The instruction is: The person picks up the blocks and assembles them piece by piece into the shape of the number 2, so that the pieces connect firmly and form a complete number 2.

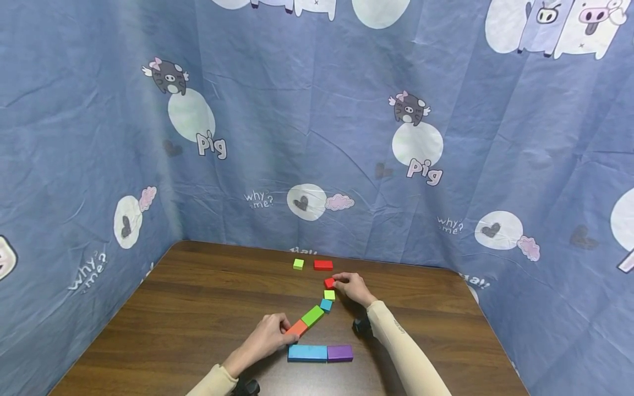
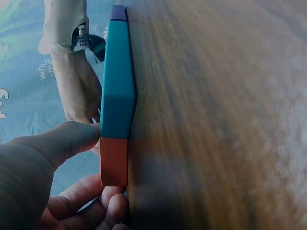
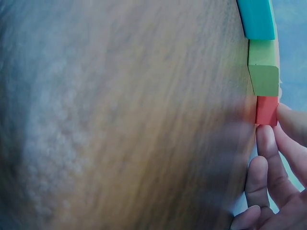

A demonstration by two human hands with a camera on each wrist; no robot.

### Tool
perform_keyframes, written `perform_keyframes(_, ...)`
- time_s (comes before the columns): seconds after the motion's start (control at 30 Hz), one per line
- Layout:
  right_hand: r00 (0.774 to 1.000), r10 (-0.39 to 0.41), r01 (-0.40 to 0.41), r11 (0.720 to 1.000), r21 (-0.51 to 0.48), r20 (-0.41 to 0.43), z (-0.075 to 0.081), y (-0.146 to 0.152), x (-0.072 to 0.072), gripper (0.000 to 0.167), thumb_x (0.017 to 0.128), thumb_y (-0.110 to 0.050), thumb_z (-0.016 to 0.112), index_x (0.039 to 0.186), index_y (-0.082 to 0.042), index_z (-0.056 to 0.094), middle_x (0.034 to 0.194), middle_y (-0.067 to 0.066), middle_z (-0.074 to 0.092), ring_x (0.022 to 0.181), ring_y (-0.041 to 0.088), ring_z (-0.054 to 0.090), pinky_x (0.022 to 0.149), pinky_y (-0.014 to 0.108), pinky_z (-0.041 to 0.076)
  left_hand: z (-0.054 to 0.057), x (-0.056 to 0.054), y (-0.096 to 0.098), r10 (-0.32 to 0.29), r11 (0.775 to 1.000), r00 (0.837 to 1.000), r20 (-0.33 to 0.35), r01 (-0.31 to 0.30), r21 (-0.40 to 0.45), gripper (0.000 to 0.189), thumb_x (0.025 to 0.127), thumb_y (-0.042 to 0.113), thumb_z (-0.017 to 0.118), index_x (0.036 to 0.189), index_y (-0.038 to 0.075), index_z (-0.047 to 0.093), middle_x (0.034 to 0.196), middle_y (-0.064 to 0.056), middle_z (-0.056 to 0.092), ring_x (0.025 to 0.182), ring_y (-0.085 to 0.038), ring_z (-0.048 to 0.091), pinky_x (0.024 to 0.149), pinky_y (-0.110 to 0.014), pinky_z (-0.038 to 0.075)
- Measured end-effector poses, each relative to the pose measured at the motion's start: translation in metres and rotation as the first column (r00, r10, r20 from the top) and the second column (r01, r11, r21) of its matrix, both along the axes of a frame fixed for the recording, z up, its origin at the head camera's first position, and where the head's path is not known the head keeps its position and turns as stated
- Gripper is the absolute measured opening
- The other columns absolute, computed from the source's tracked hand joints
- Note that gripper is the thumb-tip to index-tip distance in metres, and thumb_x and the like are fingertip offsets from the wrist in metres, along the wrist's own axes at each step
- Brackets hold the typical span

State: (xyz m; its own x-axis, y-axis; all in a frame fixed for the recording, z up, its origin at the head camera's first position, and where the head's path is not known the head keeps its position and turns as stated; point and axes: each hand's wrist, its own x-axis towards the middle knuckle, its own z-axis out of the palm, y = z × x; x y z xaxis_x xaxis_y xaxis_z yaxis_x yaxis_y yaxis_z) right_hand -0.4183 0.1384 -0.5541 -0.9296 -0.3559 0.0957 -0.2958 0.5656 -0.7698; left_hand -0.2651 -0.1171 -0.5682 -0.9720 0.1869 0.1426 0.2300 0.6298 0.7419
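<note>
My left hand (image 1: 267,334) pinches an orange block (image 1: 297,328) between thumb and fingers; in the left wrist view the fingertips are at the end of that orange block (image 2: 114,163). From it a slanting row runs up to the right: a green block (image 1: 312,315), a small blue block (image 1: 326,305) and a lime cube (image 1: 329,295). At the far end of this row, my right hand (image 1: 354,288) pinches a small red cube (image 1: 329,282). The right wrist view shows thumb and fingers on the red cube (image 3: 266,110), right beside the lime one (image 3: 265,79).
A long blue block (image 1: 307,353) and a purple block (image 1: 339,353) lie end to end nearer me. Farther back are another lime cube (image 1: 298,264) and a red rectangular block (image 1: 323,265). A blue patterned cloth (image 1: 346,137) hangs behind the wooden table (image 1: 208,297).
</note>
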Motion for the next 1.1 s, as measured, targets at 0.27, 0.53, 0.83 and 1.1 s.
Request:
perform_keyframes(0.27,1.000,0.017,-0.017,1.000,-0.001,0.019,-0.0017,-0.0002,-0.0025,0.025,0.090,-0.017,0.066,0.113,-0.008,0.070,0.104,0.009,0.069,0.084,0.015,0.057,0.077,0.030,0.046,0.0017,-0.0019,-0.0002,-0.004,1.000,1.000,0.006,0.004,0.002,0.027,0.071,0.024,0.082,0.077,0.007,0.063,0.071,0.002,0.060,0.059,-0.007,0.050,0.049,-0.021,0.041)
perform_keyframes(0.53,0.999,0.020,-0.020,1.000,-0.006,0.039,-0.0025,-0.0011,-0.0037,0.024,0.091,-0.018,0.065,0.112,-0.007,0.070,0.095,0.006,0.067,0.070,0.012,0.049,0.067,0.028,0.042,0.0022,-0.0040,-0.0017,-0.007,1.000,1.000,0.009,0.007,-0.005,0.027,0.071,0.025,0.082,0.077,0.007,0.063,0.071,0.003,0.059,0.060,-0.008,0.049,0.050,-0.021,0.040)
perform_keyframes(0.83,0.998,0.031,-0.030,0.999,-0.013,0.063,-0.0034,-0.0008,-0.0037,0.027,0.090,-0.022,0.066,0.113,-0.009,0.070,0.085,0.001,0.064,0.063,0.010,0.049,0.062,0.026,0.042,0.0019,-0.0044,-0.0023,-0.004,1.000,1.000,0.005,0.004,-0.005,0.027,0.071,0.024,0.082,0.077,0.007,0.063,0.071,0.001,0.060,0.060,-0.008,0.050,0.049,-0.021,0.040)
perform_keyframes(1.1,0.997,0.038,-0.037,0.999,-0.020,0.063,-0.0044,-0.0008,-0.0025,0.027,0.090,-0.022,0.067,0.113,-0.009,0.070,0.074,-0.001,0.058,0.059,0.010,0.048,0.060,0.027,0.041,0.0016,-0.0032,-0.0032,-0.021,1.000,1.000,0.004,0.021,0.012,0.027,0.071,0.024,0.082,0.078,0.006,0.063,0.070,0.003,0.058,0.058,-0.006,0.049,0.047,-0.021,0.039)
